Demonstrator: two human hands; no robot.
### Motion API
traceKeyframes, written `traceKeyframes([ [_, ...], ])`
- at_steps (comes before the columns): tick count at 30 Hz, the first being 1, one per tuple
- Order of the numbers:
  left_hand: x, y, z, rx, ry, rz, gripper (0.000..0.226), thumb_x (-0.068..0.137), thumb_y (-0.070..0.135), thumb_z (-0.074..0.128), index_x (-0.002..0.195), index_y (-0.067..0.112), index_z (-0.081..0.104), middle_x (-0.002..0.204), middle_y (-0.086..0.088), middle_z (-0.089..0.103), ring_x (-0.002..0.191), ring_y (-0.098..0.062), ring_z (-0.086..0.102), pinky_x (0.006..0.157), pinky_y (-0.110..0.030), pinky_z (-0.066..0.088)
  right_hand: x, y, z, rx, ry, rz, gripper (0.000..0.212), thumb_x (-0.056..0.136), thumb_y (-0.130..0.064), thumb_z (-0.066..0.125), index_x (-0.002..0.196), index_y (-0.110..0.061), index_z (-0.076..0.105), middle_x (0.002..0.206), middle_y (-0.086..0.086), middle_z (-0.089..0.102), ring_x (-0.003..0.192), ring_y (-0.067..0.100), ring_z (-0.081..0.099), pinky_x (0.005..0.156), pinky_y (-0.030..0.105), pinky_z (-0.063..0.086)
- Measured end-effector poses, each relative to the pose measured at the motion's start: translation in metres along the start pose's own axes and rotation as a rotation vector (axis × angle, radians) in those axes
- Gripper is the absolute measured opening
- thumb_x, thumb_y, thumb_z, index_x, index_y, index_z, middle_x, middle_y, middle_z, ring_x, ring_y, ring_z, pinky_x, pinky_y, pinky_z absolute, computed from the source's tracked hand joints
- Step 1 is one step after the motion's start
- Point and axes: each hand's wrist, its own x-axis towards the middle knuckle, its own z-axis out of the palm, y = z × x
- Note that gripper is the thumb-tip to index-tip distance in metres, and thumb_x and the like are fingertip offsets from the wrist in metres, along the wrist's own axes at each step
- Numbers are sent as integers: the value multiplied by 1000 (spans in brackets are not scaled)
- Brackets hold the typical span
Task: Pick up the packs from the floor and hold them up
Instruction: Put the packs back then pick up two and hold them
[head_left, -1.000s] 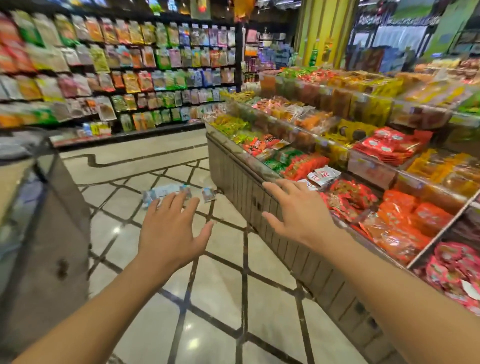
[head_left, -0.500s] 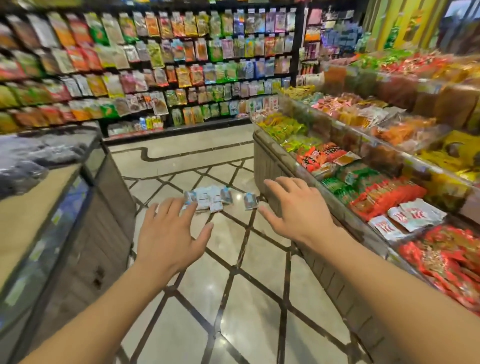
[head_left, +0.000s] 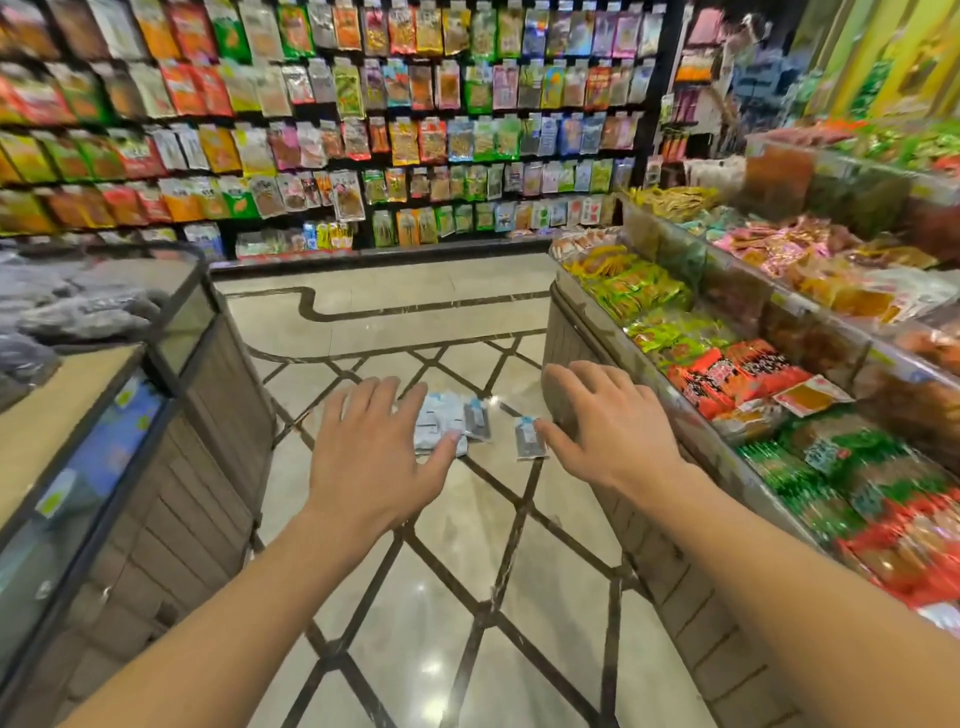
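Several small packs lie on the tiled floor ahead: a white-and-blue cluster (head_left: 439, 423), a dark pack (head_left: 478, 420) beside it, and another dark pack (head_left: 530, 439) a little to the right. My left hand (head_left: 371, 457) is stretched forward with fingers spread, palm down, holding nothing; it hides part of the cluster from view. My right hand (head_left: 608, 426) is also extended with straight fingers and holds nothing. Both hands are in the air well above the floor.
A wooden display counter (head_left: 649, 519) full of snack packs runs along the right of the aisle. A glass-topped counter (head_left: 156, 467) stands on the left. A wall rack of hanging snack bags (head_left: 363, 130) closes the far end. The floor aisle (head_left: 441, 597) runs between the counters.
The view has swung right-to-left and moved forward; the packs on the floor are now nearer and centred between my hands. Both hands stay outstretched and holding nothing.
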Motion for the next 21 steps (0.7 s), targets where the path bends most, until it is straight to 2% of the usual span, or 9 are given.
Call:
traceKeyframes([
  [7, 138, -39, 47, -10, -59, -16, 80, 90, 68, 23, 146, 21, 56, 144, -9, 60, 137, -30, 50, 115, -52, 36, 144, 18, 23, -25, -4, 23, 68, 98, -64, 44, 156, -28, 36, 155, 3, 47, 142, 30, 44, 106, 49, 46],
  [12, 222, -42, 80, 15, -105, 22, 90, 86, 72, 7, 155, 26, 41, 156, -4, 47, 147, -25, 38, 123, -47, 24, 221, 42, 50, -18, -11, 43, 70, 97, -64, 45, 157, -28, 35, 155, 2, 46, 141, 29, 45, 105, 47, 47],
  [14, 257, -39, 97, 7, -105, 24, 89, 86, 72, 10, 153, 25, 45, 153, -4, 51, 145, -26, 41, 121, -48, 27, 251, 57, 67, -11, -23, 50, 70, 97, -64, 46, 156, -27, 36, 154, 3, 48, 139, 30, 47, 104, 48, 49],
  [18, 326, -32, 139, -15, -78, 28, 79, 90, 68, 28, 141, 17, 61, 138, -11, 65, 132, -33, 56, 113, -54, 39, 318, 89, 102, 8, -27, 48, 70, 97, -62, 48, 156, -27, 37, 155, 3, 46, 142, 30, 43, 106, 48, 47],
  [21, 377, -25, 164, 8, -98, 26, 77, 92, 67, 31, 139, 16, 63, 136, -13, 66, 130, -34, 57, 111, -54, 40, 370, 116, 122, 24, -36, 44, 70, 98, -62, 48, 158, -27, 35, 157, 4, 45, 144, 29, 41, 109, 49, 46],
])
